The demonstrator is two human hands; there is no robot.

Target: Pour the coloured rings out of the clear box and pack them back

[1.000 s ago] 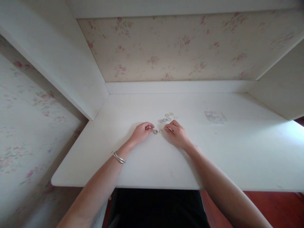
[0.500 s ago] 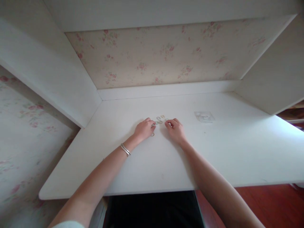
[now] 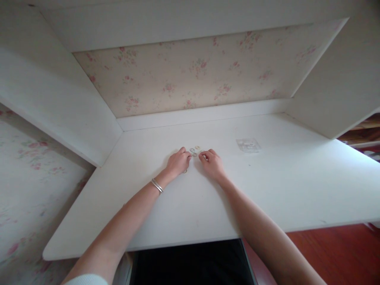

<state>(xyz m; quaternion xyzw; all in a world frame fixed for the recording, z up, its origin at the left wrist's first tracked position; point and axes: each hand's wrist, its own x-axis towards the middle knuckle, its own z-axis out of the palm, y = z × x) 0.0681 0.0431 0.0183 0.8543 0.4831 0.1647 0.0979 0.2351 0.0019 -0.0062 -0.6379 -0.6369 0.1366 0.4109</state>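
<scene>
Several small thin rings lie in a loose group on the white desk [image 3: 204, 213], among them a gold ring [image 3: 197, 147], a silvery ring [image 3: 192, 150] and a darker ring [image 3: 194, 154]. At the group's left side, my left hand [image 3: 179, 162] rests with thumb and forefinger pinched together; what is between them is hidden. Another gold ring [image 3: 185, 171] shows partly beneath this hand. My right hand [image 3: 212, 164] is closed on the other side, fingertips pinched beside a pale ring [image 3: 202, 151]. Whether it grips anything cannot be made out.
A clear plastic packet [image 3: 248, 145] lies on the desk to the right. White side panels and a flowered wall [image 3: 184, 79] enclose the back. The desk's front edge runs just before a black surface [image 3: 190, 263].
My left thumb and forefinger have closed together at the rings, and a ring by its fingertips is now covered. My right hand stays beside the group. The view has shifted slightly.
</scene>
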